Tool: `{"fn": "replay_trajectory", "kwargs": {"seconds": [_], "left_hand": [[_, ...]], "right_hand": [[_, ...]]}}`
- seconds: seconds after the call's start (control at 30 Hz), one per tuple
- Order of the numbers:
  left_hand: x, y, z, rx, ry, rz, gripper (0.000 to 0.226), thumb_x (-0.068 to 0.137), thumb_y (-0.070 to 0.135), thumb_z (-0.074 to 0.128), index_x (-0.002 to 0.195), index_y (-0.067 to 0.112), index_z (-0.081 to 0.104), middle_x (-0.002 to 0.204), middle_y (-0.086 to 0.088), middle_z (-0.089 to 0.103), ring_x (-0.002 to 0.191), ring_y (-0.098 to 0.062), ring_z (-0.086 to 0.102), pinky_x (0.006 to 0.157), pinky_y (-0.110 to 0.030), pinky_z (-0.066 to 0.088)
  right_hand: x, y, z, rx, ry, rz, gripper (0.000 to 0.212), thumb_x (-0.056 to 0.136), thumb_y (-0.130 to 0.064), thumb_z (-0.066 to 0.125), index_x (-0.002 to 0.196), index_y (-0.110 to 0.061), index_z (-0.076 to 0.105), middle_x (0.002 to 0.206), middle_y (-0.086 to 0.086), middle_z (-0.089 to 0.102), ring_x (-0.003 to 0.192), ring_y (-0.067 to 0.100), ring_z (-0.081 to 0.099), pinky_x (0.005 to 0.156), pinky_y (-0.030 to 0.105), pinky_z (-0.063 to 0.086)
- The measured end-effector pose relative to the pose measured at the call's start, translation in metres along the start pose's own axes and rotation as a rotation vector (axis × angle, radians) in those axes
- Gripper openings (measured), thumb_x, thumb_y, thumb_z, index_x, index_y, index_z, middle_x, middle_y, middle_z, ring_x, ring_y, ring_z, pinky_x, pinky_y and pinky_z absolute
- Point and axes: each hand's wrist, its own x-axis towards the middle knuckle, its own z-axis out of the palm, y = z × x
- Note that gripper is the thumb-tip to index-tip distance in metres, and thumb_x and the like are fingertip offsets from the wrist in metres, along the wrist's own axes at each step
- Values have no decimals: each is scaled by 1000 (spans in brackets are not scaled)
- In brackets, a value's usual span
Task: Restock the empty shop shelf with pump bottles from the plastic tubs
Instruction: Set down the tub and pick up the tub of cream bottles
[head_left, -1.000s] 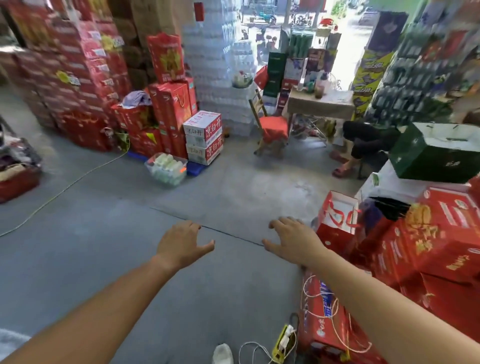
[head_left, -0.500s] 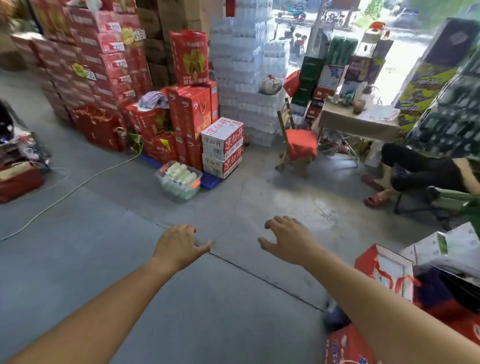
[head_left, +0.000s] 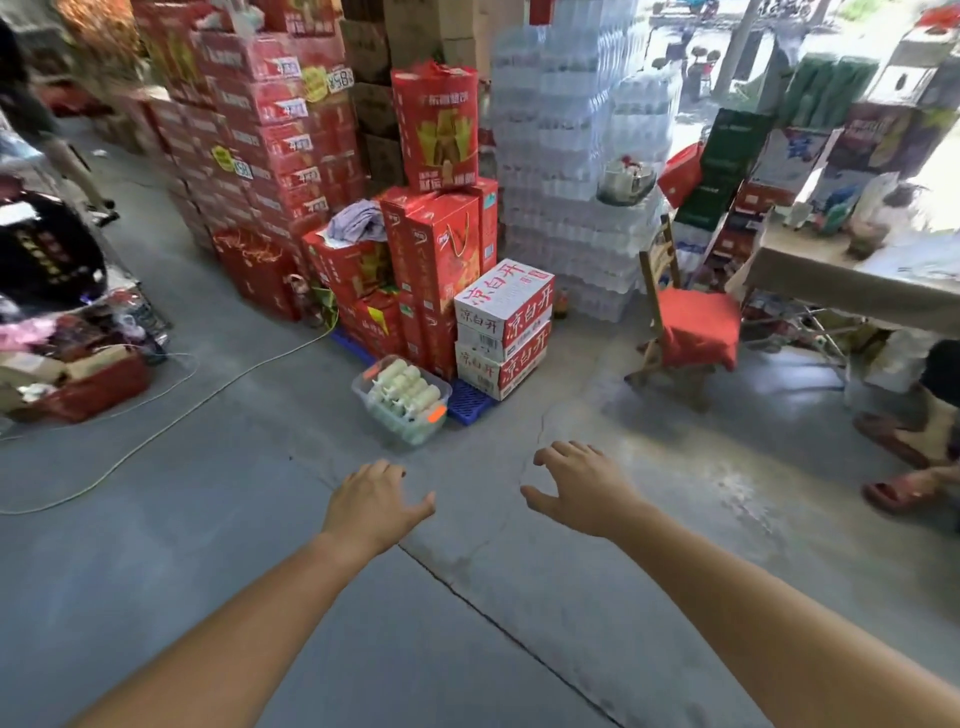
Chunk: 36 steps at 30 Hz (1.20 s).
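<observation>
- Closer than half a second ago, the clear plastic tub (head_left: 415, 434) now stands on the grey floor (head_left: 208, 545) just beyond the left fingertips and apart from them. The camera has swung towards it.
- Pale pump bottles (head_left: 402, 389) lie packed together inside the tub.
- The left hand (head_left: 371, 506) reaches forward palm down, fingers relaxed and loosely spread, holding nothing.
- The right hand (head_left: 584, 488) reaches forward beside it, fingers spread and slightly bent, holding nothing.
- Past the tub from the fingers, a blue pallet (head_left: 467, 402) carries two stacked white cartons (head_left: 504, 327) with red lettering, and tall red gift boxes (head_left: 441, 249).
- Further beyond the fingers rise stacked packs of bottled water (head_left: 571, 156).
- Well beyond the right fingers stands a wooden chair (head_left: 698, 327) with a red seat cover, next to a table (head_left: 831, 280).
</observation>
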Motion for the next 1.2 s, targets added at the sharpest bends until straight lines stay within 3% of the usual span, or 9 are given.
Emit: {"fn": "replay_trajectory", "kwargs": {"seconds": [0.17,0.27,0.4,0.53,0.7,0.8,1.0,1.2], "left_hand": [[101,15,-27,-13,53,-60,63,90,66,51,127,16,59,124,0,61,122,-20,52,101,-34,40],[160,13,-40,-14,71,-106,73,83,73,41,123,16,61,120,0,62,118,-21,55,99,-36,41],[246,-1,-46,-8,77,-144,66,86,70,47,120,16,62,117,-1,63,117,-22,55,99,-36,40],[337,-25,-44,-21,80,-171,89,67,79,20,115,17,63,114,-2,64,114,-23,57,96,-37,41],[451,-57,-47,-41,24,-229,94,66,79,20,118,14,63,116,-3,65,115,-24,57,95,-37,41],[500,-76,-53,-47,20,-253,85,74,79,32,122,16,62,120,-3,65,117,-24,58,96,-38,42],[578,-111,-70,-47,50,-337,94,64,79,18,112,15,67,109,-2,67,110,-24,61,90,-37,45],[670,-142,-58,-5,31,-425,80,74,75,27,103,15,70,94,0,68,94,-23,65,80,-37,51]], "right_hand": [[107,41,-41,-21,10,-68,64,93,-69,39,134,-23,54,133,-2,58,123,19,53,106,36,41],[174,57,-61,-45,25,-110,63,91,-70,38,131,-24,54,131,-1,59,122,20,53,104,36,43],[268,74,-73,-63,26,-163,64,90,-70,38,132,-24,53,133,-2,58,123,18,52,103,35,45],[367,87,-78,-71,-5,-190,62,92,-66,40,133,-22,54,137,-1,56,129,18,49,104,33,43],[495,93,-81,-76,-66,-202,58,93,-67,39,127,-23,58,130,-1,59,124,21,52,98,35,47],[568,91,-91,-78,-81,-225,56,93,-67,39,120,-23,60,122,-3,60,118,19,54,93,33,46],[674,88,-109,-57,-103,-300,52,94,-64,38,122,-25,58,115,-4,60,115,18,54,91,33,43],[799,95,-103,-35,-112,-417,50,94,-62,43,126,-25,56,119,-7,59,117,17,53,91,31,43]]}}
